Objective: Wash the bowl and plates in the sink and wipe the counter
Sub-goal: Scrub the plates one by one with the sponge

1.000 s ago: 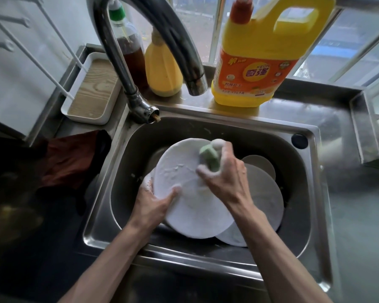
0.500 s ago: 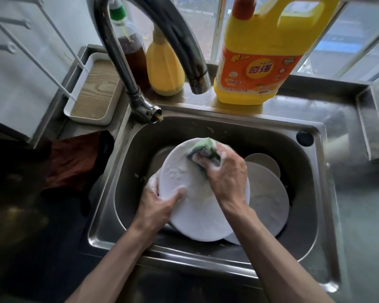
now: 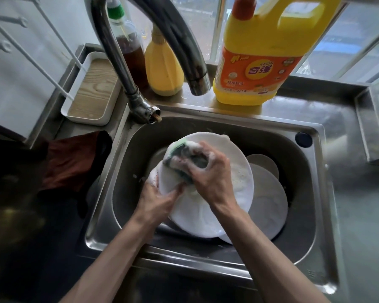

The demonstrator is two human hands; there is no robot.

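A soapy white plate (image 3: 197,217) stands tilted in the steel sink (image 3: 302,204). My left hand (image 3: 157,199) grips its left rim, thumb on the face. My right hand (image 3: 212,178) holds a foamy green sponge (image 3: 179,153) pressed on the plate's upper left. Behind it lie a second white plate (image 3: 269,204) and a smaller round dish (image 3: 263,164). Another dish shows only as a white edge (image 3: 152,176) behind the left rim.
The curved tap (image 3: 127,68) arches over the sink. On the back ledge stand a yellow detergent jug (image 3: 263,62), a small yellow bottle (image 3: 163,68) and a brown bottle (image 3: 132,55). A white tray (image 3: 92,92) and a dark red cloth (image 3: 74,162) sit left.
My right hand has swept the sponge from the plate's top edge down to its upper left. The left hand keeps its hold on the rim. The plate has tilted slightly.
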